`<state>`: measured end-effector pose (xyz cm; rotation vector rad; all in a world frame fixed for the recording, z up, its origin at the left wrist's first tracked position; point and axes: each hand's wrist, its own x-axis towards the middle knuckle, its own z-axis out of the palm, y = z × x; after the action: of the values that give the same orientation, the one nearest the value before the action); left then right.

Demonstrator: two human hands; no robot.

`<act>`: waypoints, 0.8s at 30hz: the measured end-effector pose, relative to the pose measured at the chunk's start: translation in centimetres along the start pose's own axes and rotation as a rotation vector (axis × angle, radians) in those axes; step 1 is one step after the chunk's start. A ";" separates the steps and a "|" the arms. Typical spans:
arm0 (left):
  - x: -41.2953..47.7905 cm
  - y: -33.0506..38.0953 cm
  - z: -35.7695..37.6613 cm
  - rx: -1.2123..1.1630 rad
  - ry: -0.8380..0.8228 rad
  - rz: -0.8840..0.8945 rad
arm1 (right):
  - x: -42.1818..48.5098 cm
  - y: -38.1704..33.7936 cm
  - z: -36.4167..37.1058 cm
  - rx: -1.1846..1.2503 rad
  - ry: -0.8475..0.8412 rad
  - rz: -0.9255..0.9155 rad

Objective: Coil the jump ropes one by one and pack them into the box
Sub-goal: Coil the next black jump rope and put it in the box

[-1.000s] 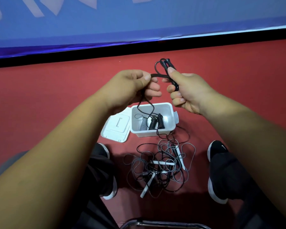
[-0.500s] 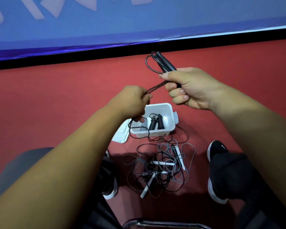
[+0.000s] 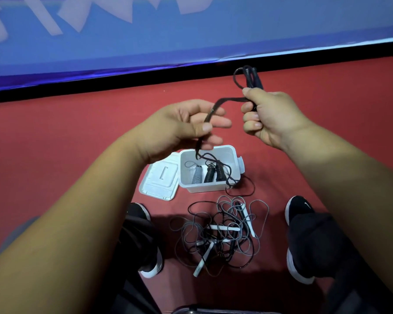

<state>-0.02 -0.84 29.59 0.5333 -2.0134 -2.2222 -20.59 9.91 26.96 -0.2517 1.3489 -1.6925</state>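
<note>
My right hand (image 3: 269, 116) grips the two black handles of a black jump rope (image 3: 251, 79), which stick up above my fist. The doubled cord runs left from that fist to my left hand (image 3: 186, 125), which pinches it between thumb and fingers. From there the cord hangs down past the white box (image 3: 235, 164) and trails onto the floor at the box's right corner. The open box holds three coiled ropes (image 3: 209, 174), one grey and two black. A tangle of grey and black ropes with white handles (image 3: 222, 232) lies on the floor between my feet.
The box's white lid (image 3: 160, 181) lies flat against its left side on the red floor. My black shoes (image 3: 298, 209) flank the tangle. A blue banner with a black base strip (image 3: 123, 79) runs across the far side. A chair's metal rim (image 3: 191, 310) shows at the bottom edge.
My right hand has moved right and slightly up with the handles. My left hand has turned palm-up and risen, still holding the cord, which now arcs between both hands.
</note>
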 end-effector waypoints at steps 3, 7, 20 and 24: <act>-0.5 -0.4 -0.3 0.166 0.013 -0.138 | 0.0 -0.1 -0.3 -0.006 -0.013 0.010; -0.7 -1.2 -0.9 0.422 0.258 -0.224 | -0.7 -0.3 -0.2 -0.008 -0.133 0.061; 0.4 -2.7 -2.0 0.417 0.522 -0.201 | -4.6 0.6 0.8 -0.329 -0.768 0.462; 0.3 -2.0 -2.0 0.170 0.378 -0.094 | -4.6 1.2 0.5 -0.471 -0.896 0.600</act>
<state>0.64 -2.56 27.42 0.9993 -2.0140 -1.8272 -17.08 13.04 27.80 -0.6969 0.9531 -0.5957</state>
